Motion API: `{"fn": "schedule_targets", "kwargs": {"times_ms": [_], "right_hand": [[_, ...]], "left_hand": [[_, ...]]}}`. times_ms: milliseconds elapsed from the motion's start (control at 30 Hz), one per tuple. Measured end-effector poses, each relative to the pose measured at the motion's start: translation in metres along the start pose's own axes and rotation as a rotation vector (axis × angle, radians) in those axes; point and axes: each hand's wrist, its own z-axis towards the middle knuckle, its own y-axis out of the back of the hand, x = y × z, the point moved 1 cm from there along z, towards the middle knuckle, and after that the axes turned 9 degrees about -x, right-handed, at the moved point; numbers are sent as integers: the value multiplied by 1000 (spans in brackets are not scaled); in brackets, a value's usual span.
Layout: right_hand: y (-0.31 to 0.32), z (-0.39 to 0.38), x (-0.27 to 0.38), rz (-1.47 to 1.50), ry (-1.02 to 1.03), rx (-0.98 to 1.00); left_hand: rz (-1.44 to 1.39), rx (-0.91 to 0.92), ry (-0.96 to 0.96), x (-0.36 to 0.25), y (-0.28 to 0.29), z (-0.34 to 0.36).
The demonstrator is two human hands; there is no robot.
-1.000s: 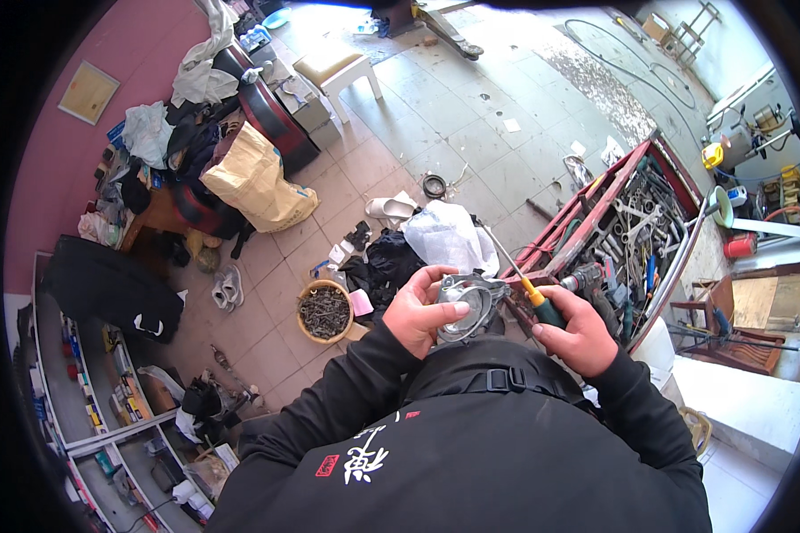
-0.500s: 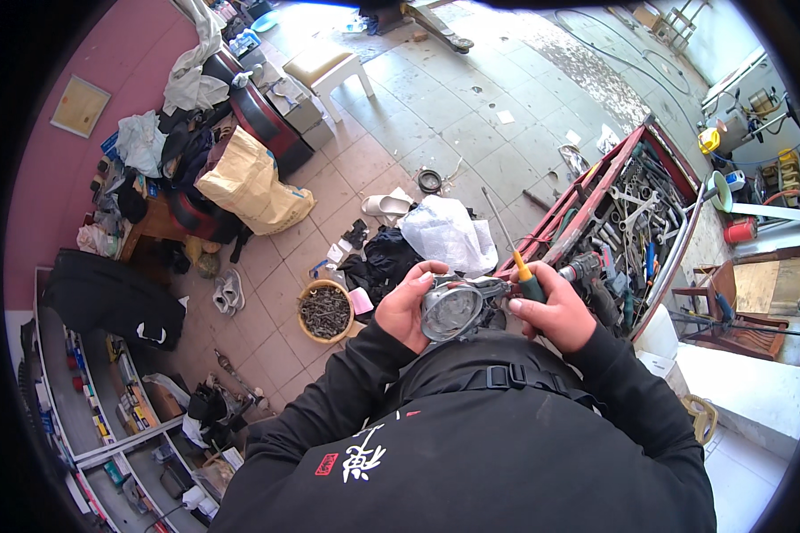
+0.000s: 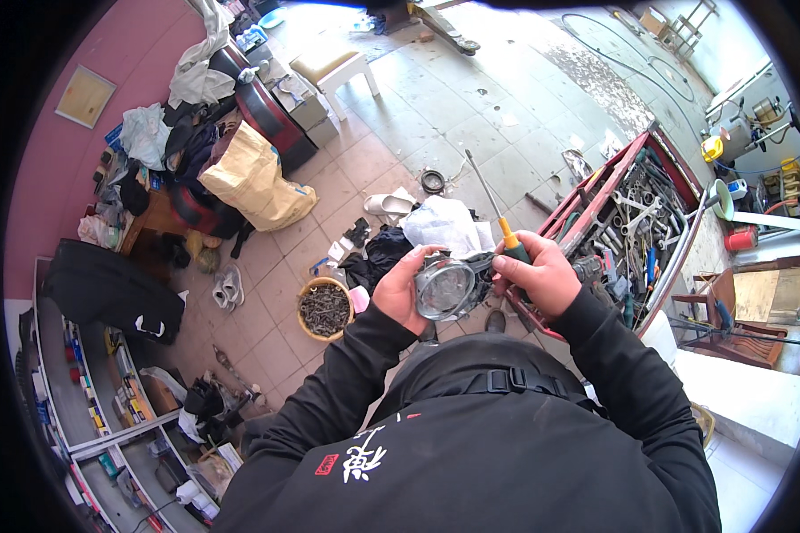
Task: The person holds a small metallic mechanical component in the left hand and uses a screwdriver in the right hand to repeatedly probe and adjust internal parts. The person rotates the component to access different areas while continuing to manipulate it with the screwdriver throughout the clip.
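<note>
My left hand (image 3: 398, 289) grips the side of a round lamp-like part (image 3: 444, 286) with a clear front and a dull metal bracket, held at my waist. My right hand (image 3: 538, 275) is closed on a screwdriver (image 3: 512, 240) with a green and yellow handle, its long blade pointing up and away from me. My right fingers are also at the part's bracket; whether they grip it I cannot tell.
A red metal trolley (image 3: 560, 231) full of wrenches stands at right. A tub of fasteners (image 3: 322, 309), black clothing (image 3: 378, 258), a white bag (image 3: 440, 218) and shoes (image 3: 387, 206) lie on the tiled floor. Shelving (image 3: 98, 382) is at left, a stool (image 3: 324, 71) at top.
Both hands have risen with the part and screwdriver. The screwdriver has moved slightly left, and the round part has turned and shifted left. My shoes have come into view below them.
</note>
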Motion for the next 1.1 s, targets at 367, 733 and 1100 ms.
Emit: {"fn": "schedule_targets", "kwargs": {"times_ms": [367,733,1100], "right_hand": [[-30,21,52,-500,591,56],[-35,57,58,-301,480,-85],[-21,56,50,-438,452,-135]], "left_hand": [[-201,-102,17,-5,29,38],[241,-352,-129,-17,117,47],[1347,-603,206,215,379,-73]]}}
